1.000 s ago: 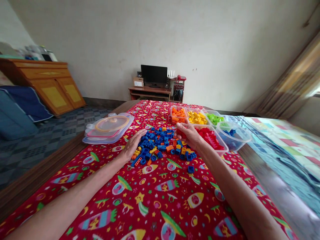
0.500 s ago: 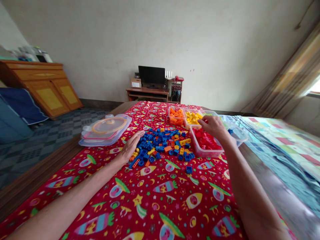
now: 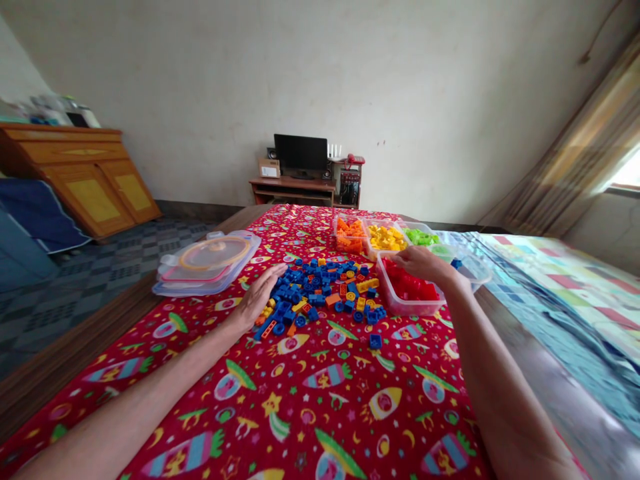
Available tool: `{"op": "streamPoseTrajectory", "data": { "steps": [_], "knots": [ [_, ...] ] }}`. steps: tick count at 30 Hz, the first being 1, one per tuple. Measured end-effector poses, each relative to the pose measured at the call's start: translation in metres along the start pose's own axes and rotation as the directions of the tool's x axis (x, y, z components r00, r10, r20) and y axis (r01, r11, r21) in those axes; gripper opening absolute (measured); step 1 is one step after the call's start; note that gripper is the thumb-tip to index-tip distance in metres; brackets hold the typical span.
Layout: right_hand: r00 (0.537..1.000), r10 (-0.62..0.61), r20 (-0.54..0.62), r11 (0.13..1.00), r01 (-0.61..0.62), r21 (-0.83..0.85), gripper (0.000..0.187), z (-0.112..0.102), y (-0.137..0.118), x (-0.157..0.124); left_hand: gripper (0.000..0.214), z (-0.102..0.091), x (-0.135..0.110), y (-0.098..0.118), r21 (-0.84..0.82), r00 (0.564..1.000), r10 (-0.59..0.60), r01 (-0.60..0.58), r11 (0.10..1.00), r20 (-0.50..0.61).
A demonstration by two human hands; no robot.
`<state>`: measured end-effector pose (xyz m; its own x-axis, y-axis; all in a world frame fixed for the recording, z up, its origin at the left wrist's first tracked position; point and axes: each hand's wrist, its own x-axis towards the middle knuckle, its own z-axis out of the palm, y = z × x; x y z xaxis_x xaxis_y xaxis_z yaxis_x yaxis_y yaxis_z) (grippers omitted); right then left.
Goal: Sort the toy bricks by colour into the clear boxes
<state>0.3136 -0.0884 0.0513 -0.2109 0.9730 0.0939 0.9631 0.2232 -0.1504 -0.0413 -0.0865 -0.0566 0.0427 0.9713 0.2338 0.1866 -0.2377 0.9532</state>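
A pile of small plastic bricks [image 3: 323, 293], mostly blue with some orange, yellow and red, lies on the red patterned tablecloth [image 3: 320, 393]. My left hand [image 3: 257, 297] rests flat and open against the pile's left edge. My right hand [image 3: 425, 261] hovers over the clear tub of red bricks [image 3: 411, 293], fingers bent downward; what they hold, if anything, is hidden. Behind it stand tubs of orange bricks [image 3: 349, 235], yellow bricks [image 3: 384, 238] and green bricks [image 3: 423, 236].
A stack of clear container lids [image 3: 207, 261] lies at the table's left. A single blue brick [image 3: 375, 341] sits apart near the pile. Another clear tub [image 3: 473, 270] stands right of the red one. A bed with a patterned cover [image 3: 565, 293] borders the right.
My right hand has moved from the pile's right edge across to above the red-brick tub. My left hand has stayed against the pile.
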Motion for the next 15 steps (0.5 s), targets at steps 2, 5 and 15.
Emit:
{"op": "streamPoseTrajectory", "data": {
  "steps": [2,5,15],
  "knots": [
    [1.000,0.003,0.027,0.994,-0.006,0.110,0.036,-0.002,-0.003,-0.003,0.054,0.000,-0.001,0.001,0.008,1.000,0.009,-0.009,1.000,-0.001],
    [0.999,0.019,0.045,0.975,-0.028,0.218,0.033,-0.004,-0.007,-0.007,0.053,0.000,-0.001,0.002,0.025,1.000,0.023,-0.023,0.999,-0.008],
    [0.952,0.054,-0.301,0.973,0.017,0.229,0.028,-0.013,-0.022,-0.008,0.053,-0.001,0.000,0.000,0.018,0.999,0.028,-0.028,0.999,-0.019]
  ]
}}
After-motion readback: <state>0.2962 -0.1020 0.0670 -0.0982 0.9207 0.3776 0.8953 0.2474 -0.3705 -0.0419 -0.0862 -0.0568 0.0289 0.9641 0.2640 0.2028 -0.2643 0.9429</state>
